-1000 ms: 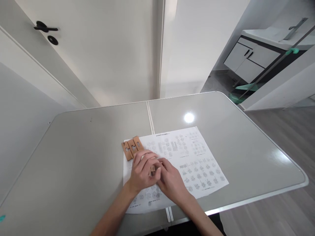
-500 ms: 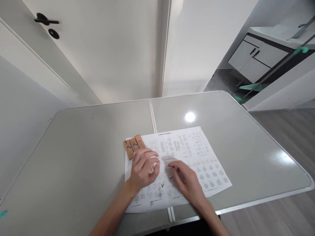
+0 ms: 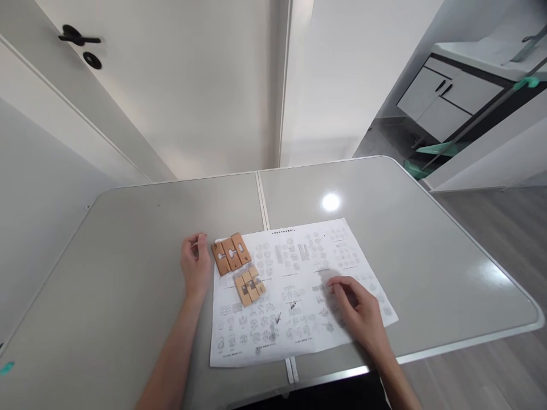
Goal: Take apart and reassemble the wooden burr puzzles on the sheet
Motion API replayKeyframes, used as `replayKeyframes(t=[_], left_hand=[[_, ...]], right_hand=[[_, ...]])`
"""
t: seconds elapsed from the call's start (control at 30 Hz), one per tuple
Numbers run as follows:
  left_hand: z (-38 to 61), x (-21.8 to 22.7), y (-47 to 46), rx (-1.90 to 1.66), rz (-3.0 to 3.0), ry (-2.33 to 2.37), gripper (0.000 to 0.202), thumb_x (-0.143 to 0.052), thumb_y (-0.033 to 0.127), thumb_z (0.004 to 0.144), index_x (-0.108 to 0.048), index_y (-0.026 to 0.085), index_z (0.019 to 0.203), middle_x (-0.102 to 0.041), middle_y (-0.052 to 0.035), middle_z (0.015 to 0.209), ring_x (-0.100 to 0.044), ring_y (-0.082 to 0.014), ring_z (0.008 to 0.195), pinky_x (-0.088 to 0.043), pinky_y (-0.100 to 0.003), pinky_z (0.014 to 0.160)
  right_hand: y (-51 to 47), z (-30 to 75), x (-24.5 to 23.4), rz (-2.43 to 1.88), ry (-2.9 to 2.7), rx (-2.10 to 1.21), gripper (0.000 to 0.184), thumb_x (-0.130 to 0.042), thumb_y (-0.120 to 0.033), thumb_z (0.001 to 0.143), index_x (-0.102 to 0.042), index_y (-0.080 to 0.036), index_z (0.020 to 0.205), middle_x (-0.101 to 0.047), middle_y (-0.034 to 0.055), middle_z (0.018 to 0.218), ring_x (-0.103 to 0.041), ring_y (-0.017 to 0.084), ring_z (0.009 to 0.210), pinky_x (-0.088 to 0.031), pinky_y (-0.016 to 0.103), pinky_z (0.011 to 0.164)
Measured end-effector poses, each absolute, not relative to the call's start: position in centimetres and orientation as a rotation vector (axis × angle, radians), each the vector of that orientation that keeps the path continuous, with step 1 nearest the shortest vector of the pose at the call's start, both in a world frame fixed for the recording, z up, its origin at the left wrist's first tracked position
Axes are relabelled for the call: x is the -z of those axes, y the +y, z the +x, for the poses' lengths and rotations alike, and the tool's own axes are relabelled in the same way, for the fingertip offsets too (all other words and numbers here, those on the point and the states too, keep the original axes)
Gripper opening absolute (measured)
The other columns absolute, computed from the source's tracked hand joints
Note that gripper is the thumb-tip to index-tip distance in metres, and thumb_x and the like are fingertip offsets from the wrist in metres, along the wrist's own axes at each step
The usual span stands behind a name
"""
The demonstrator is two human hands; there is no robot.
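A printed instruction sheet (image 3: 299, 285) lies flat on the grey table (image 3: 128, 285). At its top left corner sit three notched wooden pieces (image 3: 231, 254) side by side. Just below them lies a second cluster of wooden pieces (image 3: 249, 286) on the paper. My left hand (image 3: 194, 266) rests on the table just left of the upper pieces, fingers loosely curled, holding nothing. My right hand (image 3: 356, 310) lies on the sheet's right part, fingers bent down on the paper, apart from the wood.
The table has a centre seam (image 3: 261, 199) and rounded corners; its near edge runs under my arms. A white door with a black handle (image 3: 79, 40) stands behind at left. Cabinets (image 3: 448, 97) and a green-trimmed item stand at the far right.
Both hands were together over the lower wooden pieces; they have let go and moved apart, left hand to the table's left, right hand rightward on the sheet. The lower cluster now lies uncovered.
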State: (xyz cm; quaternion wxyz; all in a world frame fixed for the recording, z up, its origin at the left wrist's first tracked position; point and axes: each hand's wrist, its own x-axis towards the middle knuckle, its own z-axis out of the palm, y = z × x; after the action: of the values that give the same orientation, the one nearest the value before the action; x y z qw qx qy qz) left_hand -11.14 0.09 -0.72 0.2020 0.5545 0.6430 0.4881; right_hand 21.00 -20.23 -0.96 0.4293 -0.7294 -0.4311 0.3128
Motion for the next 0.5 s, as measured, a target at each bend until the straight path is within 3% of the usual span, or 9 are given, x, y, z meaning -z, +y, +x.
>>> replayKeyframes(t=[0.5], left_hand=[[-11.17,0.91,0.33,-1.276,1.478,1.791,0.033,-0.06,0.052,0.097,-0.066,0.02,0.104,-0.072,-0.0074,0.106,-0.067,-0.0229,0.097,-0.053,-0.035,0.086]], right_hand=[[-20.27,21.02,1.25,-1.799,-1.087,-0.817,0.028,-0.057,-0.044,0.102,-0.074,-0.022,0.103,-0.078,0.0085,0.103,-0.071,0.027,0.096,-0.055,0.033,0.073]])
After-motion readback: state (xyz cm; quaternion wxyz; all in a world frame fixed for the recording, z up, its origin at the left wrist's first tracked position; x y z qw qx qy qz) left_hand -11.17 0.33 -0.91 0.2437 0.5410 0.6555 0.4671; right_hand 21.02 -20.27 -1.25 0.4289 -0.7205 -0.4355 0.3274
